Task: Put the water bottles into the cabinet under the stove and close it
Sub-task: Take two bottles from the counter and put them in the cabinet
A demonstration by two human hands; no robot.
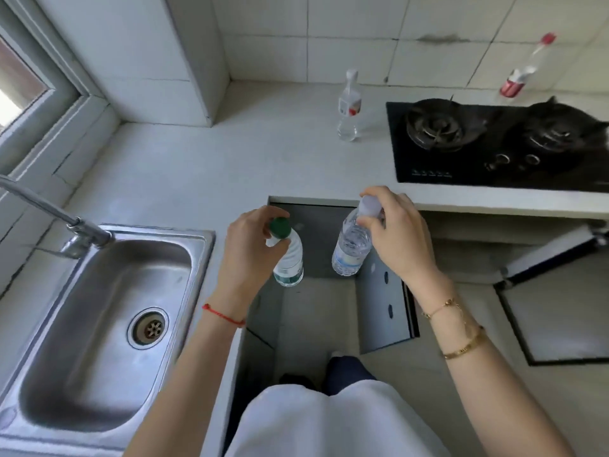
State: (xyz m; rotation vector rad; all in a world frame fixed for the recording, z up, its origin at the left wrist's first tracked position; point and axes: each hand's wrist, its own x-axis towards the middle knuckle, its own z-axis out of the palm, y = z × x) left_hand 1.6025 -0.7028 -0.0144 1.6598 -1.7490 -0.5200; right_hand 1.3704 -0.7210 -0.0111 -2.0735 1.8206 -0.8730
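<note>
My left hand grips a green-capped water bottle by its neck, and my right hand grips a white-capped water bottle the same way. Both bottles hang in front of the counter edge, over a gap between the sink and the stove. A grey cabinet door stands open below my right hand. Another white-capped bottle stands on the counter left of the black gas stove. A red-capped bottle stands behind the stove by the tiled wall.
A steel sink with a tap fills the left foreground. A second door hangs open at the right under the stove. A tiled column juts out at the back left, next to a window.
</note>
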